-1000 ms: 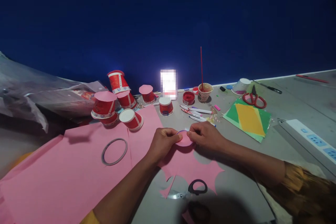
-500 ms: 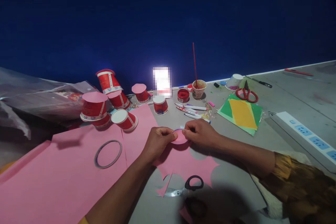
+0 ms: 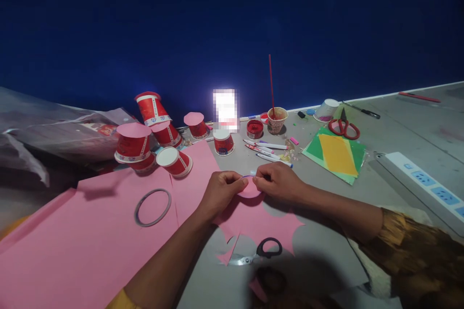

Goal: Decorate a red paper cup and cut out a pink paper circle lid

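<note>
Between my two hands is a small round pink paper piece with a thin purple edge. My left hand pinches its upper left rim between thumb and fingers. The fingers of my right hand are closed on its upper right rim. Below the hands lies a pink paper scrap with curved cut-outs. Black-handled scissors rest at its lower edge, their blades beside a small pink sliver. To the left, a grey ring lies on large pink sheets.
Red paper cups, some topped with pink discs, stand at the back left. Markers, a red paint jar and a cup with a stick are behind my hands. Red-handled scissors, green and yellow sheets and a power strip are right.
The view has shifted slightly, so the table items appear a little higher and further right. Both hands keep their pinch on the pink round piece, with only small finger movement.
</note>
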Motion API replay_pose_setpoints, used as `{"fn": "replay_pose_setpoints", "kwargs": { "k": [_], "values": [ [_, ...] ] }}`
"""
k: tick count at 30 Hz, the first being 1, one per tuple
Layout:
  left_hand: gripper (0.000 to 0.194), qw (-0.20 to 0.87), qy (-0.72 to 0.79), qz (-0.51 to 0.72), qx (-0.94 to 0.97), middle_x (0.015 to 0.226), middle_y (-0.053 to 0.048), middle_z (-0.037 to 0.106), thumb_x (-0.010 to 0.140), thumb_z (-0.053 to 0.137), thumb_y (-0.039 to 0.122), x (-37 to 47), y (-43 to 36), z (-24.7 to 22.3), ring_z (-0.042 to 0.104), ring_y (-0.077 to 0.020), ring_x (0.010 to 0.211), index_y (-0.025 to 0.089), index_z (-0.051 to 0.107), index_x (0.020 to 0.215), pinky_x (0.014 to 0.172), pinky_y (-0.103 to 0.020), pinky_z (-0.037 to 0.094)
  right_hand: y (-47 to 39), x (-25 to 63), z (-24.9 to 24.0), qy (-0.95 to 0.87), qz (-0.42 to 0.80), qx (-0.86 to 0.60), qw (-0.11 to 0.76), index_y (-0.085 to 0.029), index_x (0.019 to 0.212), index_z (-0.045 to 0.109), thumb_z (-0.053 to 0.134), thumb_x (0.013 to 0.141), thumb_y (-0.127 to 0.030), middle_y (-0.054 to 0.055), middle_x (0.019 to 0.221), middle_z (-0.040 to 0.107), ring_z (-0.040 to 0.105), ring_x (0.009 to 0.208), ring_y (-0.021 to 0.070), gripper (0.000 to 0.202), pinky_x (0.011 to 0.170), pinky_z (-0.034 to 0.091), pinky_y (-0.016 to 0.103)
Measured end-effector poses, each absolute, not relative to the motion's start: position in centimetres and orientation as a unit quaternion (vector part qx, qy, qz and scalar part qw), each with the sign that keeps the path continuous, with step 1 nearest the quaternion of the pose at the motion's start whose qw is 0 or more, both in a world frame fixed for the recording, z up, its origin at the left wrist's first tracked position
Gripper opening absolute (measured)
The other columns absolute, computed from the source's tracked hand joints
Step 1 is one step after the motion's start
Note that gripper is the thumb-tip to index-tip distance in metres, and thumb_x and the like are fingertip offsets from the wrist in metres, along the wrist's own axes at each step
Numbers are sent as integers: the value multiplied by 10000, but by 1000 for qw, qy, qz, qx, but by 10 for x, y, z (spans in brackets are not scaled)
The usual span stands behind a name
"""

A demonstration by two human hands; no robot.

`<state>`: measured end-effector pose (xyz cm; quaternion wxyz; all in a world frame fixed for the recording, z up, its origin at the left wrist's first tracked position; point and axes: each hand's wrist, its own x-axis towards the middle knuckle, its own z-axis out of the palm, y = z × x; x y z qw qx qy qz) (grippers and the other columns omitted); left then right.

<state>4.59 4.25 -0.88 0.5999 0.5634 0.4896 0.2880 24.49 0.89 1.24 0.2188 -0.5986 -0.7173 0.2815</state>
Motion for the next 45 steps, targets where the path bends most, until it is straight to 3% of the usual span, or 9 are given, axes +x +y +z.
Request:
{"fn": "replay_pose_setpoints", "kwargs": {
  "k": [12,21,39,45],
  "values": [
    [369,597,473,271,589,560,24,450,706,762,424,44,40,-7,372,-121,625,168,586,506,612,-299,262,7,244,8,-727,270,-593,217,-200,581,520,590,857,-222,-27,566,506,442,600,136,286,603,237,302],
    [379,601,460,262,599,566,32,393,738,746,421,42,41,-8,328,-122,629,171,571,514,613,-312,225,7,245,8,-732,272,-589,209,-196,600,572,590,870,-219,-22,570,540,471,600,139,272,613,249,302],
    [420,610,454,261,595,555,35,363,742,740,416,43,40,-3,313,-120,625,182,519,472,608,-306,228,7,244,3,-736,260,-589,209,-194,612,606,602,874,-214,-6,599,606,502,619,145,263,614,265,292],
    [333,613,466,264,580,583,16,506,703,791,428,43,41,-3,410,-127,638,150,666,567,622,-285,295,7,245,2,-733,259,-593,211,-193,613,609,594,877,-232,-8,584,594,490,602,142,267,610,260,292]
  ]
}}
